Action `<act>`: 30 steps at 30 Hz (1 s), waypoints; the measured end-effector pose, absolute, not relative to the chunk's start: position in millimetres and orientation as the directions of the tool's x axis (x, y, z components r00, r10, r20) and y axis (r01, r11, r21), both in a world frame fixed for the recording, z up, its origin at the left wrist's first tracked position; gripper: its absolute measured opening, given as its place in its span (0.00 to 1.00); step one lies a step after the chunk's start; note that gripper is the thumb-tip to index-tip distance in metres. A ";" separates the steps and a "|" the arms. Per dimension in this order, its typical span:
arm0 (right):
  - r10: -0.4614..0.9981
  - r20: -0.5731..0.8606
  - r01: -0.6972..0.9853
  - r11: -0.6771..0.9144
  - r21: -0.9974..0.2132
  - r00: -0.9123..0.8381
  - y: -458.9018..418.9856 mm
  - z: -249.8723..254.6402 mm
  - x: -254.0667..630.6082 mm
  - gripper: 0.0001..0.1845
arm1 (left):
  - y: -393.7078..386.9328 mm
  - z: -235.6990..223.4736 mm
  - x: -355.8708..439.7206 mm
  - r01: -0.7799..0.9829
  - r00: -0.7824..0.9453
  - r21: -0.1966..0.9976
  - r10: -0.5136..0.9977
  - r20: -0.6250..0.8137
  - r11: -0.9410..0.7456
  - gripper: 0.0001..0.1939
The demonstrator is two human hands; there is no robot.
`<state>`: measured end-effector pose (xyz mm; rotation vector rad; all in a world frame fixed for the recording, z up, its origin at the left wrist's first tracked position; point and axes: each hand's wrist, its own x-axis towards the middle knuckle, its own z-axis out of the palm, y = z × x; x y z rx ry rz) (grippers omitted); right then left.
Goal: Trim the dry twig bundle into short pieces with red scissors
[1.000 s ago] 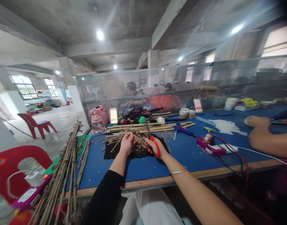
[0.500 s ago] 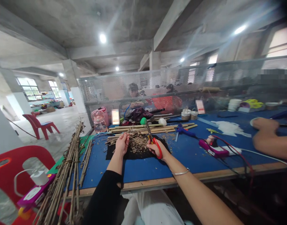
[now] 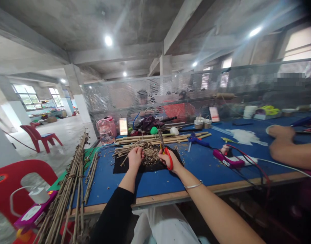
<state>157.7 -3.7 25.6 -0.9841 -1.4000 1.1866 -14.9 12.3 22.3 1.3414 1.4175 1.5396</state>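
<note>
Scissors (image 3: 166,150) sit in the right hand (image 3: 165,159), its grip clamped on the red handles, blades pointing away over the far side of the cut bits (image 3: 151,157). From my remote feed I can't tell whether the blades are parted. The left hand (image 3: 135,156) hovers near the left edge of the bits, its grip drawn in with fingertips together; whether they pinch a twig, I can't make out. The 2 hands stay apart across the heap.

The bits lie on the black cloth (image 3: 119,166), itself on the table (image 3: 155,185). Loose sticks (image 3: 121,150) lie just beyond the left hand, and longer poles (image 3: 180,139) behind.

For good snipping, I'd have the left fingertips hold each piece close to the cut, clear of the blades, and bring it to the scissors rather than chase it. I'd cut low over the cloth so pieces drop on it; some crumbs already lie on the table. I judge the twigs dry and apt to spring, so short, firm squeezes suit them.
</note>
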 end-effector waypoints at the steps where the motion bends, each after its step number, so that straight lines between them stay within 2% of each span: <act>1: 0.969 0.200 -0.016 0.200 -0.980 -0.145 -2.9 24.4 157.1 0.10 | 11.7 22.0 -16.1 0.246 -0.288 0.948 0.919 0.269 -0.200 0.11; 4: 0.962 0.248 0.006 0.250 -0.968 -0.110 1.3 20.1 156.5 0.10 | 9.5 20.7 -19.0 0.469 -0.271 0.857 0.888 0.370 -0.214 0.12; 7: 0.954 0.296 0.018 0.297 -0.955 -0.058 8.4 15.3 158.5 0.10 | 6.8 19.7 -17.2 0.610 -0.124 0.733 0.877 0.463 -0.301 0.13; 9: 0.950 0.311 0.016 0.311 -0.950 0.005 13.5 12.9 160.5 0.11 | 4.5 20.2 -12.4 0.629 -0.025 0.694 0.883 0.468 -0.350 0.12; 11: 0.948 0.312 0.014 0.312 -0.950 0.060 17.5 11.4 162.1 0.13 | 1.6 21.7 -5.8 0.631 -0.002 0.683 0.879 0.477 -0.369 0.13; 14: 0.951 0.295 0.011 0.295 -0.955 0.098 20.6 10.5 162.5 0.16 | -4.5 25.2 4.9 0.629 0.034 0.656 0.857 0.514 -0.418 0.27; 16: 0.957 0.272 0.007 0.273 -0.962 0.099 21.0 10.1 161.8 0.18 | -8.9 27.1 12.0 0.621 0.130 0.625 0.848 0.513 -0.473 0.31; 20: 0.964 0.245 -0.037 0.250 -0.968 0.099 19.8 10.2 160.4 0.19 | -14.7 28.7 24.6 0.666 0.240 0.524 0.818 0.523 -0.531 0.26; 26: 0.977 0.212 -0.087 0.209 -0.974 -0.028 12.7 14.7 157.7 0.18 | -15.2 27.2 27.2 0.730 0.247 0.445 0.807 0.536 -0.519 0.14; 30: 0.963 0.269 -0.022 0.268 -0.963 -0.036 10.5 15.2 156.7 0.17 | -13.6 25.7 22.2 0.719 0.234 0.438 0.781 0.579 -0.540 0.11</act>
